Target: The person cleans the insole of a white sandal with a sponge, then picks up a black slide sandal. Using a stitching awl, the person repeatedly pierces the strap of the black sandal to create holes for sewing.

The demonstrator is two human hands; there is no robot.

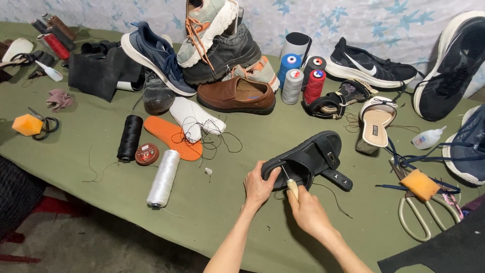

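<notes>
Small white glue bottle (428,137) far right; sandal insole label (375,130), dark rectangle.

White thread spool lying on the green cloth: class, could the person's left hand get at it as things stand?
Probably yes. The white thread spool lies left of the left hand with bare green cloth between, though that hand now grips the black sandal.

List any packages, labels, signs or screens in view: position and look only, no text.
No signs or screens.
Squeeze bottle: right side, lying beside the beige sandal; small, white, faint label.
Insole label: dark rectangle on the beige sandal footbed.
Thread cone end labels: centre back; round paper discs atop blue, grey and red cones.
Round thread tin: left of centre, beside the white spool; flat, red lid.
Left hand steadies the black sandal; right hand holds an awl.
</notes>
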